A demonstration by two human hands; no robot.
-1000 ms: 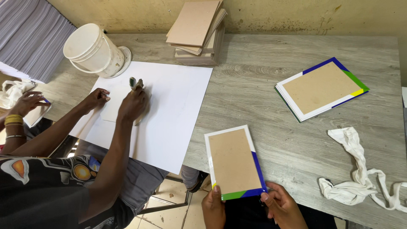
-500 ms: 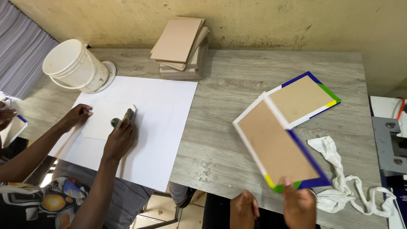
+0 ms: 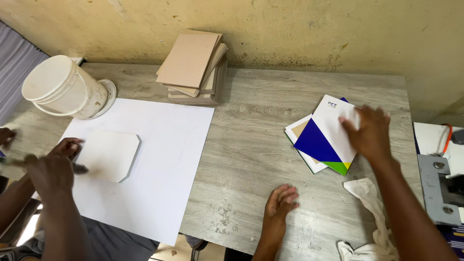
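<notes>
The left hand (image 3: 280, 203) lies flat on the grey tabletop (image 3: 251, 145) near its front edge, its fingers loosely spread and holding nothing, with bare wood around it. Farther off, the right hand (image 3: 369, 133) presses with open fingers on a white, blue and green cover (image 3: 325, 137) lying on a second one, near a white cloth (image 3: 372, 212). At the left a co-worker's hand (image 3: 50, 169) works on a large white sheet (image 3: 159, 159), and a stack of brown boards (image 3: 193, 67) stands by the wall.

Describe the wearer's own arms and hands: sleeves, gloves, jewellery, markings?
Both are bare. The left hand and right hand wear no gloves, and no rings, watch or bands show. Both forearms are uncovered as far as the frame's edge, with no sleeve in view. No markings or tape visible.
</notes>
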